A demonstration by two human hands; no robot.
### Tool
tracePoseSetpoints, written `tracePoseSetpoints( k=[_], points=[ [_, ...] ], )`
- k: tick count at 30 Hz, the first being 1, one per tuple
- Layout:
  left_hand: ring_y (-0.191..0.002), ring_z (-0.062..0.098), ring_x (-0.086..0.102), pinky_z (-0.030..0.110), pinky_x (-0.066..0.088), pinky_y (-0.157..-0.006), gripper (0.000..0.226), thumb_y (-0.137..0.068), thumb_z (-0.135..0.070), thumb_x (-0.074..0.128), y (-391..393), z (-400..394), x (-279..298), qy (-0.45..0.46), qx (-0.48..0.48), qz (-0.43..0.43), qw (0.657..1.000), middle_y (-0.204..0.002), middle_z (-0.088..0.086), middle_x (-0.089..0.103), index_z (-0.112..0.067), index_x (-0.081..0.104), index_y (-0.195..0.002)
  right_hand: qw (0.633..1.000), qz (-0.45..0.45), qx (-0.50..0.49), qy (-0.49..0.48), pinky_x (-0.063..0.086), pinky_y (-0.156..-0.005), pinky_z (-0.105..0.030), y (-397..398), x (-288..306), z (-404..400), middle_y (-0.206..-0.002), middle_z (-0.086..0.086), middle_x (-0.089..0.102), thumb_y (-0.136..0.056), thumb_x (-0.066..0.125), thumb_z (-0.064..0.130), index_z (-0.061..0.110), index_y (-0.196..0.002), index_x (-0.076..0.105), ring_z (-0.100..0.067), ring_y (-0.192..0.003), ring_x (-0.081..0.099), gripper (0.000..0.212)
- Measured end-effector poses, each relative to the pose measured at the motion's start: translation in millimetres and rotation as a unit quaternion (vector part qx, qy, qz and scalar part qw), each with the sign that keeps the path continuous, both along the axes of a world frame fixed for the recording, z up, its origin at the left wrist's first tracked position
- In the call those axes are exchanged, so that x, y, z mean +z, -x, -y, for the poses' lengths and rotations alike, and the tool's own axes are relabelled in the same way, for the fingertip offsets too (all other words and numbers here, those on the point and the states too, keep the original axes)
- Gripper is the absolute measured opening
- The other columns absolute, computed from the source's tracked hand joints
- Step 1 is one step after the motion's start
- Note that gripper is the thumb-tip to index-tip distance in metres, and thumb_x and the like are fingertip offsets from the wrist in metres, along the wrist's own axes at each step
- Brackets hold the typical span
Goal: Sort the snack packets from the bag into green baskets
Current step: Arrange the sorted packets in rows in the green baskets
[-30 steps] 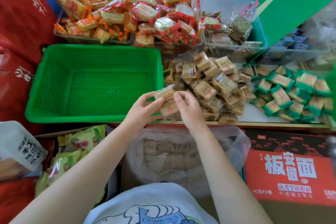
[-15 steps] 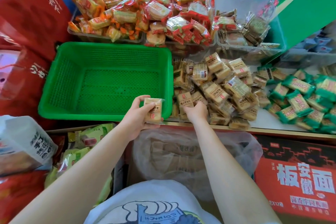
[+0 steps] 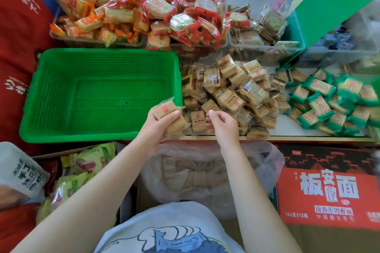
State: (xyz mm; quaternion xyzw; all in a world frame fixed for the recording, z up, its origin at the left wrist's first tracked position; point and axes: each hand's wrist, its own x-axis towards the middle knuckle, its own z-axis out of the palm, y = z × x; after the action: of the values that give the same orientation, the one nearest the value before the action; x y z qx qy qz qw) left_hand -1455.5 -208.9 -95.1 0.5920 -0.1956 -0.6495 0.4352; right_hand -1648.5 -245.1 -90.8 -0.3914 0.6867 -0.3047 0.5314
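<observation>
Just left of my fingers sits the empty green basket (image 3: 61, 129); my left hand (image 3: 158, 123) grips tan snack packets (image 3: 167, 113) over its near right corner.

I'd judge the step best done by carrying the packets further left over the mesh floor before letting go, so none slips off the rim. My right hand (image 3: 223, 124), fingers loosely curled together, reaches into the tan packet pile (image 3: 232, 92) on the bench; whether it pinches one I cannot tell. Beyond my fingers, clear tubs (image 3: 296, 47) hold orange, red and brown packets. Below my wrists, the plastic bag (image 3: 269, 160) still holds packets.
</observation>
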Motion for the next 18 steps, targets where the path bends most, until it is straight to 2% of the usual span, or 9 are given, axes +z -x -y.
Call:
tracePoseSetpoints(
  k=[2,4,6,9,11,14,16,18],
  points=[
    [-0.090,0.017,0.071,0.040,0.056,-0.083,0.096,-0.065,-0.041,0.087,-8.5,-2.6,-2.9,0.004,0.004,0.023,1.000,-0.107,0.003,0.067,-0.004,0.042,-0.141,0.996,-0.060,-0.038,-0.053,0.055,-0.088,-0.042,6.1,-25.3,5.0,-0.103,-0.003,0.071,-0.094,0.065,0.025,0.016,-0.098,0.066,-0.024,-0.097,0.066,0.010],
    [-0.093,0.017,0.071,0.040,0.057,-0.084,0.096,-0.065,-0.041,0.088,-16.2,-5.1,-3.9,0.007,0.005,0.030,1.000,-0.108,0.004,0.067,-0.004,0.043,-0.141,0.991,-0.082,-0.029,-0.104,0.049,-0.087,-0.037,2.0,-44.4,7.5,-0.113,-0.005,0.064,-0.091,0.068,0.023,0.012,-0.110,0.060,-0.024,-0.101,0.059,0.023],
    [-0.095,0.018,0.071,0.039,0.058,-0.082,0.094,-0.064,-0.040,0.088,-20.8,-6.8,-4.2,0.008,0.004,0.028,1.000,-0.110,0.004,0.067,-0.007,0.044,-0.141,0.989,-0.081,-0.039,-0.121,0.045,-0.090,-0.034,-7.9,-56.4,9.6,-0.114,-0.007,0.058,-0.090,0.070,0.019,0.009,-0.115,0.052,-0.023,-0.100,0.054,0.033],
    [-0.096,0.018,0.073,0.034,0.058,-0.075,0.086,-0.068,-0.036,0.086,-24.9,-9.9,-5.5,-0.001,0.009,0.025,1.000,-0.115,0.005,0.068,-0.011,0.045,-0.140,0.985,-0.071,-0.101,-0.121,0.047,-0.095,-0.035,-19.1,-65.0,13.8,-0.116,-0.011,0.056,-0.087,0.073,0.011,0.005,-0.115,0.047,-0.026,-0.103,0.056,0.039],
    [-0.098,0.018,0.073,0.033,0.058,-0.073,0.084,-0.071,-0.034,0.086,-24.5,-10.6,-6.8,-0.006,0.009,0.021,1.000,-0.118,0.007,0.068,-0.013,0.045,-0.141,0.982,-0.056,-0.117,-0.137,0.049,-0.098,-0.037,-21.1,-68.3,16.4,-0.122,-0.011,0.054,-0.086,0.076,0.012,0.002,-0.124,0.044,-0.029,-0.112,0.058,0.051],
    [-0.096,0.015,0.072,0.029,0.058,-0.069,0.070,-0.081,-0.025,0.083,-22.6,-12.6,-6.6,-0.005,0.020,0.021,1.000,-0.121,0.006,0.067,-0.018,0.044,-0.139,0.978,-0.029,-0.121,-0.166,0.043,-0.105,-0.040,-22.1,-72.1,16.3,-0.135,-0.014,0.052,-0.087,0.077,0.013,0.002,-0.138,0.040,-0.032,-0.126,0.052,0.063],
    [-0.096,0.014,0.072,0.027,0.058,-0.067,0.064,-0.085,-0.020,0.077,-21.0,-13.3,-5.2,-0.003,0.021,0.019,1.000,-0.123,0.006,0.066,-0.022,0.043,-0.139,0.977,-0.022,-0.118,-0.175,0.043,-0.103,-0.039,-21.4,-73.9,15.2,-0.136,-0.014,0.054,-0.086,0.078,0.016,0.004,-0.135,0.043,-0.032,-0.127,0.052,0.061],
    [-0.098,0.014,0.071,0.025,0.057,-0.064,0.064,-0.086,-0.019,0.076,-20.7,-13.7,-3.5,-0.002,0.014,0.017,1.000,-0.125,0.006,0.065,-0.024,0.042,-0.140,0.978,-0.018,-0.105,-0.177,0.044,-0.097,-0.036,-20.1,-75.6,14.2,-0.131,-0.014,0.058,-0.084,0.080,0.018,0.005,-0.123,0.051,-0.031,-0.121,0.055,0.051]
  ],
)
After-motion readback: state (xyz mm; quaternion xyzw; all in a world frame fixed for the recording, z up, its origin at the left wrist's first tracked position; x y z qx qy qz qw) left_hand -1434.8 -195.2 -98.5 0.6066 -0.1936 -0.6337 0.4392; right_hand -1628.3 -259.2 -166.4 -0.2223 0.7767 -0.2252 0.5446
